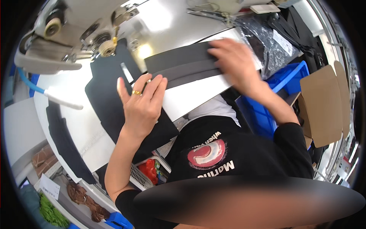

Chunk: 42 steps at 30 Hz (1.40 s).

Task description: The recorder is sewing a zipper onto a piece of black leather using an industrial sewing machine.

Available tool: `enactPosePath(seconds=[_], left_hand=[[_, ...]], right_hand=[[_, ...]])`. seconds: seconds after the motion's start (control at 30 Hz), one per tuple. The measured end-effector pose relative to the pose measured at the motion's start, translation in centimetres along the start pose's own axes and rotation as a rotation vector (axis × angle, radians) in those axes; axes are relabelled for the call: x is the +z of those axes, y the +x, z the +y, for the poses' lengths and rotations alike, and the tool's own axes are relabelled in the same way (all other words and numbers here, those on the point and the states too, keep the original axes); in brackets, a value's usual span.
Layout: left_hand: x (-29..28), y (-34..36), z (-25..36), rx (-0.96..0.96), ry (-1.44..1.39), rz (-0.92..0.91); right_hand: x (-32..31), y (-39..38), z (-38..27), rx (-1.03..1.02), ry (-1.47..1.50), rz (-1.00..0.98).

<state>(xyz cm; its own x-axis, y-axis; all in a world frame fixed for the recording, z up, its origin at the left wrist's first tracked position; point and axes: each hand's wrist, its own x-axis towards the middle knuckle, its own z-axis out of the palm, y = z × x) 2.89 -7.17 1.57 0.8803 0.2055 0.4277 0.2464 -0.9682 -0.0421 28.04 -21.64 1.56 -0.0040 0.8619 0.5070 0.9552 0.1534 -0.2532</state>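
Observation:
A folded strip of dark grey fabric (pixel 187 65) lies across the white worktop, with a crease running along its length. My left hand (pixel 143 101), a gold ring on one finger, reaches the strip's left end. Its fingers are stretched and the thumb stands apart. My right hand (pixel 237 63) is over the strip's right end, fingers spread and blurred by motion; whether they press on the cloth I cannot tell. Under and beside my left hand lies a larger black fabric piece (pixel 108 91) bearing a small white label (pixel 126 72).
A sewing machine (pixel 101 44) stands at the upper left. Another black fabric strip (pixel 66 133) lies at the worktop's left edge. On the right are a clear plastic bag (pixel 263 42), a blue crate (pixel 263 110) and an open cardboard box (pixel 322 105). Scissors (pixel 206 15) lie at the back.

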Motion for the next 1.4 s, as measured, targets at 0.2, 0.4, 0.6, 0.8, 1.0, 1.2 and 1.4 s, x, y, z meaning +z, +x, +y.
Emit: enactPosePath(seconds=[0.2,0.4,0.6,0.8,1.0,1.2,1.4], left_hand=[[-0.1,-1.2,2.3,-0.078,0.055,-0.091],[0.0,-1.8,3.7,-0.157,0.154,-0.081],[0.6,-0.4,4.4,-0.250,0.294,-0.073],[2.1,1.8,3.5,-0.236,0.300,-0.112],[1.7,4.8,-2.4,-0.139,0.092,-0.258],[2.3,4.4,-3.0,-0.162,0.010,-0.242],[2.0,4.6,-2.8,-0.218,-0.074,-0.211]], right_hand=[[4.3,0.8,-7.5,-0.063,0.287,-0.266],[-1.9,-5.4,0.4,0.009,-0.090,-0.218],[-1.1,-8.1,-0.1,-0.244,0.082,-0.061],[-7.3,-3.9,-0.5,0.110,-0.048,-0.401],[-13.6,-6.4,14.8,0.493,-0.702,-0.068],[-12.2,-4.2,11.9,0.119,-0.448,0.045],[-12.2,-5.1,12.9,0.233,-0.138,0.043]])
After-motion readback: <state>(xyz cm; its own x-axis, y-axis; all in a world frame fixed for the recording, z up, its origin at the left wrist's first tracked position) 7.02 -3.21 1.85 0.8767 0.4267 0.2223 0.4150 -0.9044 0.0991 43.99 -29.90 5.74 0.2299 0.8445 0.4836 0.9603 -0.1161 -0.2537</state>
